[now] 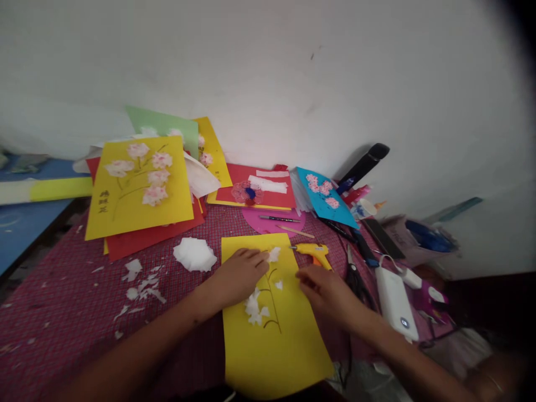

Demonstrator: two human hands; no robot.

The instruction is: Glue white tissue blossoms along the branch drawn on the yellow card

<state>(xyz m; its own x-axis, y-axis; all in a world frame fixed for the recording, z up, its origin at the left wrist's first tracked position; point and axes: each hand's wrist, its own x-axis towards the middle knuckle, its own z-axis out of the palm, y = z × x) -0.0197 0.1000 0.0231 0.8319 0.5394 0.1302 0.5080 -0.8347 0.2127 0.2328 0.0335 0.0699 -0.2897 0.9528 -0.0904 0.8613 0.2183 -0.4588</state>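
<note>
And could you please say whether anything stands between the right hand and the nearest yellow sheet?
Nothing visible does: the right hand is at the right edge of the sheet; the glue gun lies beyond the hand.

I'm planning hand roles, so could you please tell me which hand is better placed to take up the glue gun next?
Probably the right hand: it is close by the glue gun, while the left hand lies over the nearest yellow sheet, beside a white paper piece.

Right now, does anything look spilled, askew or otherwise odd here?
Yes: torn white scraps lie strewn across the cloth, left of the yellow sheet under the left hand. They look untidy because they are loose and ragged, in no container.
</note>
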